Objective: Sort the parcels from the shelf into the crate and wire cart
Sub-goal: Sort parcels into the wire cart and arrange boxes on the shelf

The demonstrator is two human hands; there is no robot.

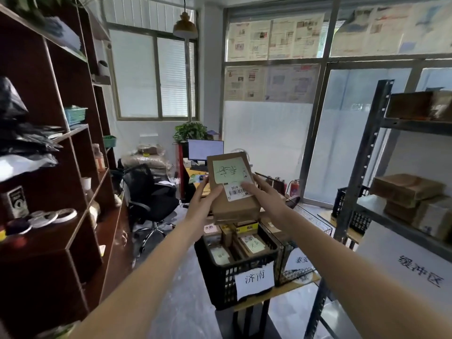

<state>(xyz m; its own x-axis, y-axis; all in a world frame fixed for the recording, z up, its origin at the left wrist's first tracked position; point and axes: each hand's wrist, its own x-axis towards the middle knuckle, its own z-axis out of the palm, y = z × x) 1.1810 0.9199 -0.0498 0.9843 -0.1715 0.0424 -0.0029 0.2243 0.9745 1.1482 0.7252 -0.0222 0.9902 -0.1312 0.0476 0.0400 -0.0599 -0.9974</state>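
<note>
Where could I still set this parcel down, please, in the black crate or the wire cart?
The black crate looks crowded: parcels stand packed between its walls, leaving only narrow gaps. The wire cart right of it shows more open mesh near its front, so there seems more room. Both hands hold the parcel above the crate.

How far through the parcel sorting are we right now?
Partly through. Done: the black crate already holds several labelled boxes. In hand: the left hand and right hand hold one brown parcel, with a green note and barcode label, above the crate. The wire cart sits beside the crate; its contents are hard to see. Left: cardboard boxes remain on the metal shelf at right.
</note>
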